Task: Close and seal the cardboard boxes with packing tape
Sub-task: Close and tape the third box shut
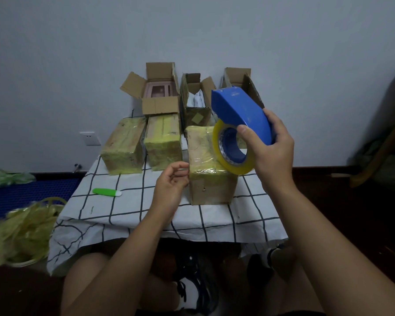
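Both hands raised, right hand (271,147) around dispenser (242,112).

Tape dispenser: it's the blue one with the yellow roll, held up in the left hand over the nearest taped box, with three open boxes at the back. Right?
Not quite: the head view shows the blue tape dispenser with its yellow roll held in the right hand, not the left. The left hand is beside the nearest taped box. Three open boxes do stand at the back.

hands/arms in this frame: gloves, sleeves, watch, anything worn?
Nothing worn. Left hand and right hand are bare, no gloves, rings or markings showing. Both forearms are bare up to the frame edge: no sleeves, watch or wristband in view.
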